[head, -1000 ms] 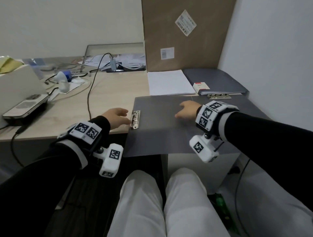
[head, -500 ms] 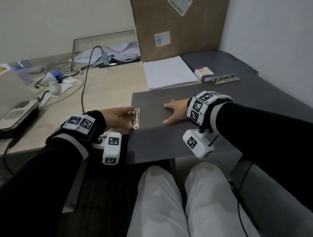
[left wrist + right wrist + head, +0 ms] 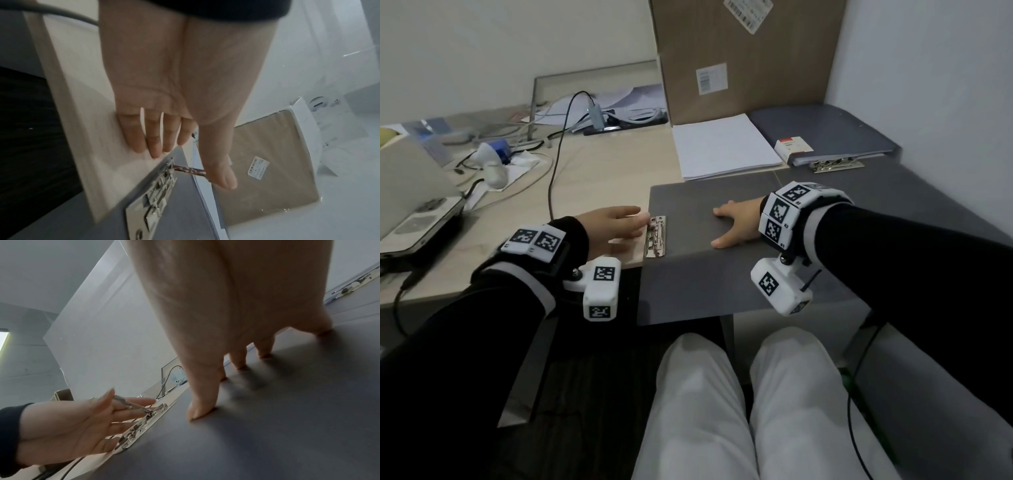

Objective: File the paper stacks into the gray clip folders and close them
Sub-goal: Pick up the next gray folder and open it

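Observation:
An open gray clip folder (image 3: 705, 281) lies flat and overhangs the desk's front edge. Its metal clip (image 3: 655, 236) sits at the folder's left edge. My left hand (image 3: 633, 222) is at that clip with straight fingers resting on the desk. Its thumb (image 3: 224, 177) pushes against the raised clip lever (image 3: 189, 170). My right hand (image 3: 726, 226) presses flat on the folder, fingers spread, to the right of the clip. A white paper stack (image 3: 722, 147) lies just behind the folder. No paper is under the clip.
A closed gray folder (image 3: 822, 132) with a small white box (image 3: 792, 147) on it lies at the back right, and another metal clip (image 3: 835, 165) lies in front of it. A cardboard box (image 3: 743, 58) stands behind. Cables (image 3: 558, 164) and devices crowd the desk's left side.
My left hand stayed at the clip, and its fingers went from curled to straight. The right hand slid a little toward me on the folder and lies flatter.

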`<state>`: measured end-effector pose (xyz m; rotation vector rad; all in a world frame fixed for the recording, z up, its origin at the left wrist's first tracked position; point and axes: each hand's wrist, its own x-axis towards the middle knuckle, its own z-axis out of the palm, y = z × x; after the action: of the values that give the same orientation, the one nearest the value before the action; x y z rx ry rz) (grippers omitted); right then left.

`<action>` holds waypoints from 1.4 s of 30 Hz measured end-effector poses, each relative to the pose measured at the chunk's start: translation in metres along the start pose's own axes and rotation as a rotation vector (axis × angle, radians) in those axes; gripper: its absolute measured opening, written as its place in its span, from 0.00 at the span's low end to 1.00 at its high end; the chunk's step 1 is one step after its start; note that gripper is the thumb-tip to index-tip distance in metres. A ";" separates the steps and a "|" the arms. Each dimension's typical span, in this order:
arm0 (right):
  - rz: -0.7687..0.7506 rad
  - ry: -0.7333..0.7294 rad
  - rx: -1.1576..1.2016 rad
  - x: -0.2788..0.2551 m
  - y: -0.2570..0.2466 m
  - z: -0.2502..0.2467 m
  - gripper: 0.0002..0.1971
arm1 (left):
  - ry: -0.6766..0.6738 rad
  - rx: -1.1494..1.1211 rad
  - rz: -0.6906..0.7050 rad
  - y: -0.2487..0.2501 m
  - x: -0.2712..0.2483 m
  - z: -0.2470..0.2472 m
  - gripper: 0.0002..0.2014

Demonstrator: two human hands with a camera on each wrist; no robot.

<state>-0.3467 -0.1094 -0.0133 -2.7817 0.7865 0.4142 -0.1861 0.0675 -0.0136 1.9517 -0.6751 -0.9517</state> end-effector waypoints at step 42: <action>0.250 0.051 0.049 0.016 0.155 -0.031 0.44 | -0.285 1.081 0.346 0.108 0.100 0.183 0.37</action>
<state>-0.4106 -0.2545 -0.0105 -2.6660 1.1466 0.3613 -0.2901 -0.1429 -0.0224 2.4479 -1.9164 -0.6857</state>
